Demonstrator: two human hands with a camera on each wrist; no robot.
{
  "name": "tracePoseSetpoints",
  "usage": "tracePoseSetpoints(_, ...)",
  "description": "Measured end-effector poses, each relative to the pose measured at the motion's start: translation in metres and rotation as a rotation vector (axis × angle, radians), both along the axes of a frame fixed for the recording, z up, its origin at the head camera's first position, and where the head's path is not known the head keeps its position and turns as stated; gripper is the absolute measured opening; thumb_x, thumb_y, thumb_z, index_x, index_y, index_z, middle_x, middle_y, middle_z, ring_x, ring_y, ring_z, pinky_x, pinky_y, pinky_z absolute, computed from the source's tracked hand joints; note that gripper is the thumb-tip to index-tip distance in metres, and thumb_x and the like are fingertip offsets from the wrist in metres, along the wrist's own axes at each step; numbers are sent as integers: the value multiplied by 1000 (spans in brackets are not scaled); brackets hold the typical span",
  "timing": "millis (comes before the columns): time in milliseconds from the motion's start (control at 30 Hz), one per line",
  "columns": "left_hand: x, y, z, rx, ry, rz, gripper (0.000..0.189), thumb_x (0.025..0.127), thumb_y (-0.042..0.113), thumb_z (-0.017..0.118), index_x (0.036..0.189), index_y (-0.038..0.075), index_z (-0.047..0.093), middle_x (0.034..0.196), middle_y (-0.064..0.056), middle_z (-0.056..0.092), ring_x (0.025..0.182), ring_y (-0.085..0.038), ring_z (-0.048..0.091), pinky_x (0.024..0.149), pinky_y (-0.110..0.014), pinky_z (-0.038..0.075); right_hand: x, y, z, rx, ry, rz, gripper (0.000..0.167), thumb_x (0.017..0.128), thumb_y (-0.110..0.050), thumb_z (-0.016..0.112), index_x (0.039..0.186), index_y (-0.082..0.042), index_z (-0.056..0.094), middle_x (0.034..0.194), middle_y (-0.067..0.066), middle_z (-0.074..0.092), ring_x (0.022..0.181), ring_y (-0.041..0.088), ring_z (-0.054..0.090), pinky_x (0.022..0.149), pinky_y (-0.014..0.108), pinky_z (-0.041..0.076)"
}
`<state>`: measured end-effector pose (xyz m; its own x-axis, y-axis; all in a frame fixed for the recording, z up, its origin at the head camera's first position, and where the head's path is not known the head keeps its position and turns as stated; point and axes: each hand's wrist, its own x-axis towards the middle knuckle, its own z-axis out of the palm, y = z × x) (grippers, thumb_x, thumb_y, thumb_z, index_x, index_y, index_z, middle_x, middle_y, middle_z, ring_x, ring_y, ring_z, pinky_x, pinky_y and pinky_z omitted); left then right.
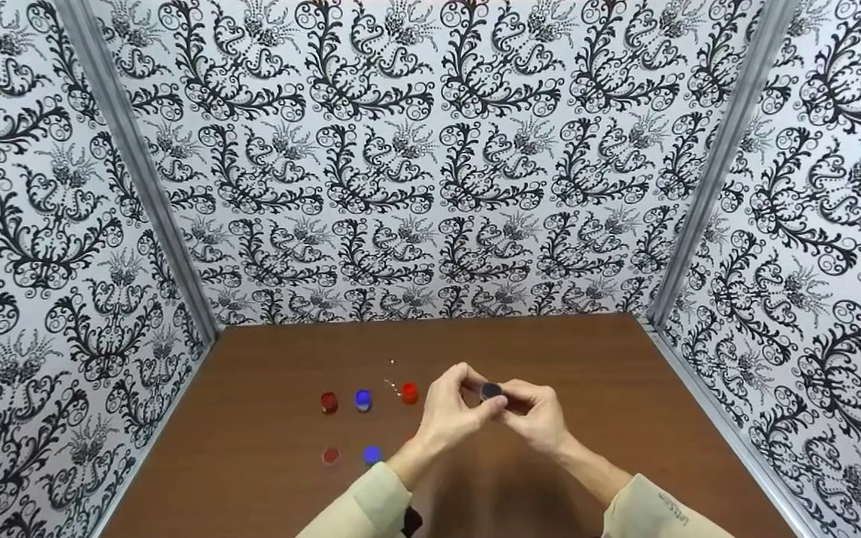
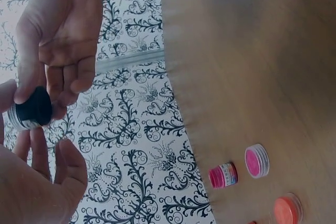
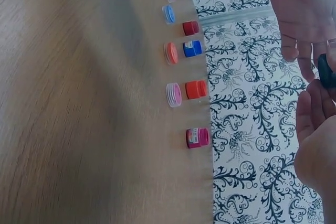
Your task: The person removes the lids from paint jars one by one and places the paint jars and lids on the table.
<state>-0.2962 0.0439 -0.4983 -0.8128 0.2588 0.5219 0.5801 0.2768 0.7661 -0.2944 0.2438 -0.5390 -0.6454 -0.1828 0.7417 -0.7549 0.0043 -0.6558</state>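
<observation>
Both hands hold one small black paint jar (image 1: 491, 391) in front of me, raised above the table. My left hand (image 1: 449, 409) pinches it from the left, its thumb along the near side. From the right, my right hand (image 1: 539, 416) grips the same jar with thumb and fingertips. In the left wrist view the black jar (image 2: 34, 107) lies tilted, a clear ridged lid (image 2: 16, 117) at one end. Fingers cover much of it in the right wrist view, where only a dark part of the jar (image 3: 326, 72) shows.
On the table (image 1: 288, 359), left of the hands, stand uncapped paint jars: dark red (image 1: 329, 403), blue (image 1: 363, 400), orange-red (image 1: 409, 393) and magenta (image 3: 197, 138). Their lids lie nearer me: red (image 1: 331, 456), blue (image 1: 372, 454), orange (image 3: 171, 53), pink (image 3: 174, 94). Patterned walls (image 1: 430, 164) enclose the table.
</observation>
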Motion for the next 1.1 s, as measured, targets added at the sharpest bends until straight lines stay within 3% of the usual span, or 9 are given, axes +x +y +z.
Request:
tracePoseSetpoints(100, 0, 2, -2, 10, -16, 17, 29, 87, 32, 96, 98, 17, 75, 92, -4, 80, 84, -24, 68, 77, -20, 49, -1, 0, -2, 2, 5, -5, 25, 87, 19, 83, 111, 15, 80, 99, 28, 81, 100, 1, 78, 84, 18, 66)
tracePoseSetpoints(200, -1, 0, -3, 28, -44, 2, 29, 87, 34, 97, 99, 17, 76, 94, -4, 82, 86, -18, 69, 78, -21, 52, -1, 0, -1, 7, 12, 1, 26, 86, 21, 82, 111, 15, 80, 99, 28, 80, 100, 1, 78, 83, 18, 66)
tracePoseSetpoints(367, -4, -5, -3, 58, -111, -70, 35, 88, 36, 97, 108, 15, 78, 99, -5, 81, 96, -30, 74, 83, -32, 60, 1, 0, 4, 17, 15, 21, 24, 89, 21, 80, 112, 15, 80, 101, 18, 84, 99, 2, 79, 82, 19, 66)
tracePoseSetpoints(433, -5, -7, -3, 50, -106, -108, 36, 91, 35, 94, 117, 14, 79, 104, -6, 81, 100, -33, 75, 83, -34, 61, 3, 1, 6, 23, 11, 26, 23, 91, 19, 80, 113, 14, 81, 104, 12, 85, 99, 3, 80, 82, 20, 66)
tracePoseSetpoints(600, -8, -13, -4, -5, -23, -186, 34, 100, 27, 83, 132, 15, 80, 112, -10, 80, 98, -20, 73, 77, -25, 57, 5, 1, 9, 48, -1, 24, 24, 91, 17, 81, 114, 12, 82, 106, 1, 85, 98, 3, 79, 81, 19, 66)
tracePoseSetpoints(867, -7, -17, -2, -8, -37, -251, 25, 99, 22, 81, 123, 16, 83, 110, -11, 75, 77, -4, 61, 69, -20, 52, 4, -1, 7, 50, 20, 59, 23, 90, 20, 79, 112, 14, 81, 105, 3, 84, 98, 2, 78, 80, 19, 66)
tracePoseSetpoints(1100, -5, -16, -1, 38, -105, -240, 22, 94, 21, 88, 112, 13, 79, 105, -12, 78, 73, -5, 62, 66, -19, 51, 7, -2, 5, 52, -2, 69, 25, 90, 21, 79, 113, 12, 82, 108, 0, 85, 98, 3, 78, 80, 20, 67)
